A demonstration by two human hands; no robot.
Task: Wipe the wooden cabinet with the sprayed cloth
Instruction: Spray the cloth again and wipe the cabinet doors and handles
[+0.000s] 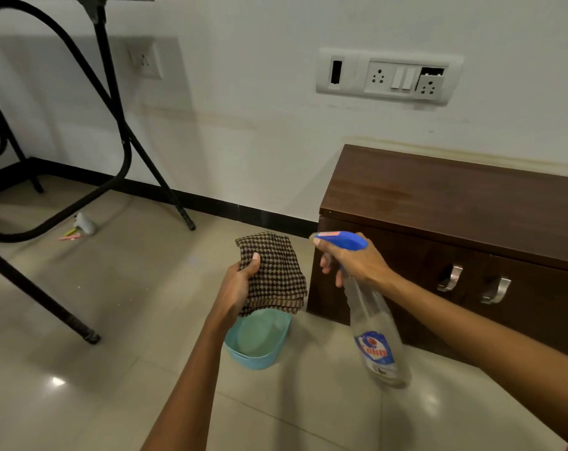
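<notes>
The left hand (240,288) grips a folded checked cloth (274,271) above an empty blue tub (259,340), while the right hand (351,258) grips a nearly empty spray bottle (373,327).

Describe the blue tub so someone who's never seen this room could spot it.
Find the dark wooden cabinet against the white wall. On the tiled floor by its left end, below the checked cloth the left hand holds, sits the tub. It is the only turquoise open container.
</notes>
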